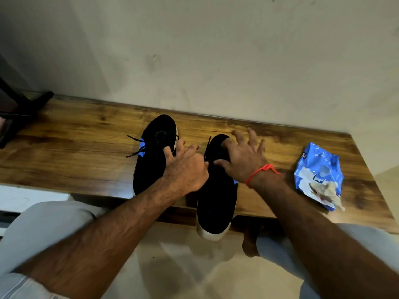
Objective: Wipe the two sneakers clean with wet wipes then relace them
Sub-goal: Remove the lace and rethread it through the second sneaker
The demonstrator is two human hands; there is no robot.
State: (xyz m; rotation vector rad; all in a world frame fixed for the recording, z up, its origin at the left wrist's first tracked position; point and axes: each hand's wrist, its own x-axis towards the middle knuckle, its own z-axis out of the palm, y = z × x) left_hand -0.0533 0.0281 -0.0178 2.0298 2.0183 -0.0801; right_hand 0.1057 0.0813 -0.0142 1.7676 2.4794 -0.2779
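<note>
Two black sneakers lie on the desk: left sneaker, right sneaker overhanging the near edge. Left hand pinches a lace; right hand fingers spread on the right sneaker. Blue wipes pack right, print unreadable.

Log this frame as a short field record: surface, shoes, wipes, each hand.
surface: wooden shelf against a wall
left sneaker: black, on the shelf, lace ends loose at its left side
right sneaker: black, pale sole end overhanging the near edge
wipes pack: blue, at the right, a soiled wipe lying on it
left hand: between the sneakers, curled, grip unclear
right hand: over right sneaker, fingers spread
wrist: red thread on the right
</note>
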